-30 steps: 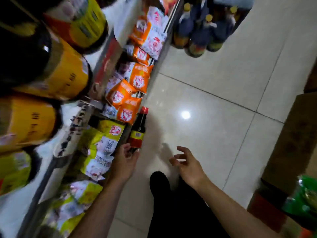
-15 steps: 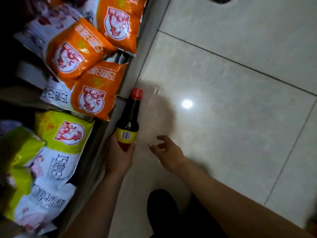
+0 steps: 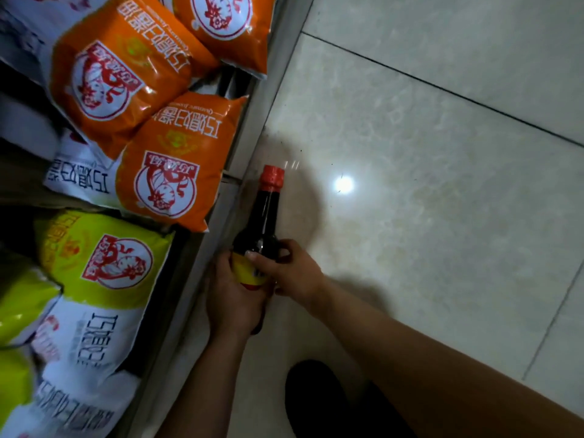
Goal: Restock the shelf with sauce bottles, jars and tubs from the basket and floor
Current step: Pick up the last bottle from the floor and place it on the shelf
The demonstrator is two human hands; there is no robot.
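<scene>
Gripping dark sauce bottle (image 3: pixel 264 216) by its yellow-labelled lower body: left hand (image 3: pixel 232 300) curled round base, right hand (image 3: pixel 295 273) closed round shoulder, thumb across label. Red-capped neck pointing away beyond both hands, just beside shelf edge (image 3: pixel 268 90), over tiled floor (image 3: pixel 426 200).

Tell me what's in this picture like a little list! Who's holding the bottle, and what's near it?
held thing: dark sauce bottle with a red cap and yellow label
left hand: grips the bottle's lower body
right hand: grips it at the label, thumb across
beside the bottle: grey metal shelf edge
on the shelf: orange plastic packets, yellow-green plastic packets
below: pale glossy floor tiles
bottom of view: black shoe
</scene>
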